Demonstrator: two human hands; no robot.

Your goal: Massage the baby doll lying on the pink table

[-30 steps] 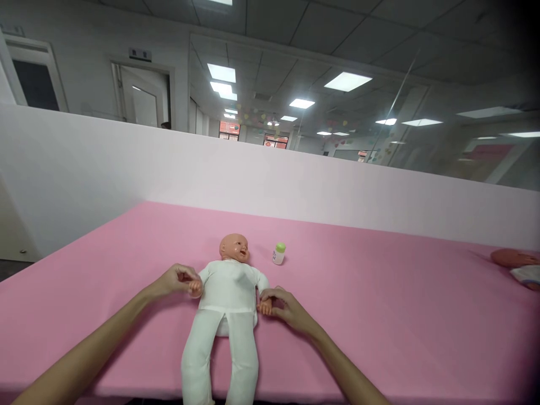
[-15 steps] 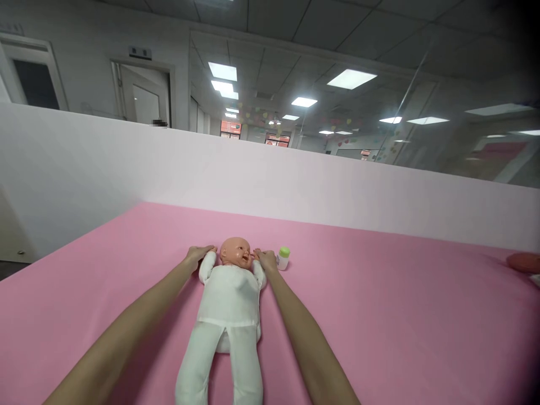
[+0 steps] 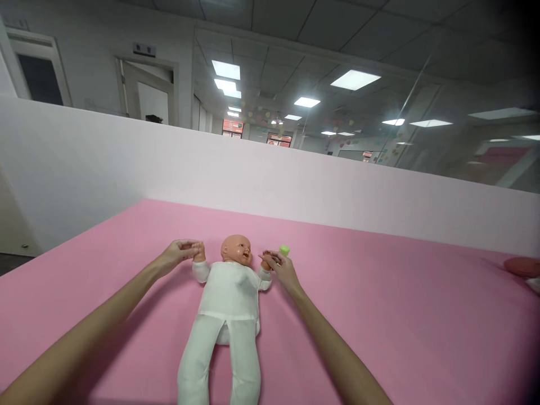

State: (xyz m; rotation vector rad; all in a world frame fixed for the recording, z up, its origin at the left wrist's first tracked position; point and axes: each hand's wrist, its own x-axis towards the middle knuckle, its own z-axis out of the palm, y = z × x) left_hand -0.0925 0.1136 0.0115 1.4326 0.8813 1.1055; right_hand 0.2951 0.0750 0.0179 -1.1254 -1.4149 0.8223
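Observation:
A baby doll (image 3: 230, 292) with a bald plastic head and a white cloth body lies on its back on a pink surface (image 3: 379, 315). Its face is turned toward the right. My left hand (image 3: 176, 254) grips the doll's hand on the left side of the picture, thumb and fingers closed round it. On the other side, my right hand (image 3: 283, 267) pinches the doll's other hand beside its face. Both doll arms are bent, their hands raised to about head height. Behind my right hand stands a small jar with a green lid (image 3: 284, 250), its body mostly hidden.
A low white wall (image 3: 295, 185) borders the pink surface at the back. At the far right edge lies a reddish-brown rounded object (image 3: 522, 266) with something pale beside it. Beyond the wall are a partly open door (image 3: 147, 93) and glass panes.
Both my hands have moved outward from the doll's head, taking its hands with them, so its arms are spread wider. My right hand now covers most of the jar.

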